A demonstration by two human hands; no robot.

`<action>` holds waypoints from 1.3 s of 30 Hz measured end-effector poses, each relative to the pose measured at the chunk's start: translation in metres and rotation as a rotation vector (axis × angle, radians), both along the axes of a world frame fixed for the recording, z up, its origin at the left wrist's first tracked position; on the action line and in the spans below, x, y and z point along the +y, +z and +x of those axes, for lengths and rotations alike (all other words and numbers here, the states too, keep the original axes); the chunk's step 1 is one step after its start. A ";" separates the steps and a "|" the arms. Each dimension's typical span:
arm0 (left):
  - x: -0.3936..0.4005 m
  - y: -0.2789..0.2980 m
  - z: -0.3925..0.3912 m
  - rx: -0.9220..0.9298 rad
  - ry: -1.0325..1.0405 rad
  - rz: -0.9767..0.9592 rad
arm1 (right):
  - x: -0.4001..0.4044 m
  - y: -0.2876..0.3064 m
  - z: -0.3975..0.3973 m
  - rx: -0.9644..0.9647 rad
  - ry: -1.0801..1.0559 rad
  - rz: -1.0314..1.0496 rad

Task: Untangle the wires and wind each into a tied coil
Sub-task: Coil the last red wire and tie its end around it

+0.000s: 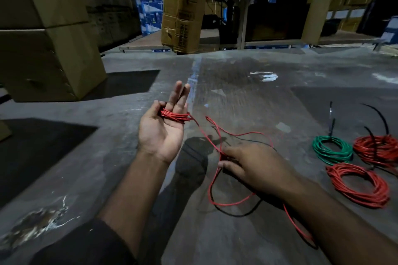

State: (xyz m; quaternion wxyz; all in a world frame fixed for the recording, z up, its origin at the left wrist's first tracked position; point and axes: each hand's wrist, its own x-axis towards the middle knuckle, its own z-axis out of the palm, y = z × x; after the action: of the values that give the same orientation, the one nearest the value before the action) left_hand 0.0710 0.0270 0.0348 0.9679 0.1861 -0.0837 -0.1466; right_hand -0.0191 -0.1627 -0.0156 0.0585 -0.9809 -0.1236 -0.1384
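Note:
My left hand [162, 129] is held palm up above the floor, with several turns of red wire [175, 116] wound around the base of its fingers. From there the loose red wire [215, 178] runs down and right in open loops to my right hand [252, 168], which pinches it between thumb and fingers. The wire's tail passes under my right forearm. On the floor to the right lie three finished coils: a green coil [331, 149], a red coil [375, 149] with black ties, and another red coil [359, 185] nearer me.
Black cable ties [330, 118] lie beyond the coils. Large cardboard boxes [43, 34] stand at the left, a tall carton [183, 6] and shelving at the back. The grey concrete floor [247, 97] has a pale wet patch.

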 end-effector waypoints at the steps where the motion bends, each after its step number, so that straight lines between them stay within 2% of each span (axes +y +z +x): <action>1: 0.001 0.001 0.000 -0.015 0.032 0.025 | 0.002 0.001 -0.001 -0.009 0.039 -0.011; 3: -0.002 0.001 -0.004 -0.083 0.061 0.090 | 0.007 0.003 -0.001 -0.037 0.118 0.001; 4: -0.005 -0.001 -0.006 -0.152 0.079 0.206 | 0.010 0.003 -0.001 -0.061 0.149 0.027; 8: -0.019 -0.013 -0.019 -0.581 0.257 1.007 | 0.014 0.010 -0.001 -0.234 0.165 0.255; 9: -0.023 -0.017 -0.021 -0.673 0.308 1.153 | 0.012 0.014 -0.001 -0.298 0.142 0.311; 10: -0.025 -0.022 -0.022 -0.746 0.334 1.246 | 0.009 0.016 -0.001 -0.357 0.112 0.352; 12: -0.030 -0.027 -0.026 -0.844 0.310 1.301 | 0.004 0.022 -0.001 -0.454 0.039 0.382; 15: -0.035 -0.023 -0.036 -0.809 0.126 1.193 | -0.004 0.027 -0.002 -0.558 -0.074 0.411; 18: -0.038 -0.021 -0.041 -0.869 0.138 1.244 | -0.010 0.027 0.000 -0.602 -0.119 0.431; 21: -0.040 -0.021 -0.042 -0.767 0.108 1.165 | -0.011 0.023 0.004 -0.590 -0.132 0.446; 24: -0.041 -0.019 -0.041 -0.569 -0.055 0.937 | -0.013 0.019 0.011 -0.558 -0.139 0.508; 27: -0.037 -0.013 -0.037 -0.300 -0.291 0.565 | -0.018 0.016 0.015 -0.493 -0.130 0.619; 29: -0.032 -0.012 -0.032 -0.204 -0.432 0.317 | -0.016 0.012 0.015 -0.418 -0.119 0.710; 31: -0.028 -0.015 -0.028 -0.168 -0.508 0.152 | -0.008 0.005 0.015 -0.304 -0.102 0.830; 39: -0.023 -0.013 -0.027 -0.025 -0.305 0.023 | 0.004 -0.004 0.019 0.148 -0.046 1.372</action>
State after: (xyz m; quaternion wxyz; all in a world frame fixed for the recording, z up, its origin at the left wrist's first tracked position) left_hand 0.0440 0.0045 0.0213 0.9312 0.1841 -0.1211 -0.2904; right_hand -0.0004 -0.1584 -0.0195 0.6712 -0.7314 0.0169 -0.1194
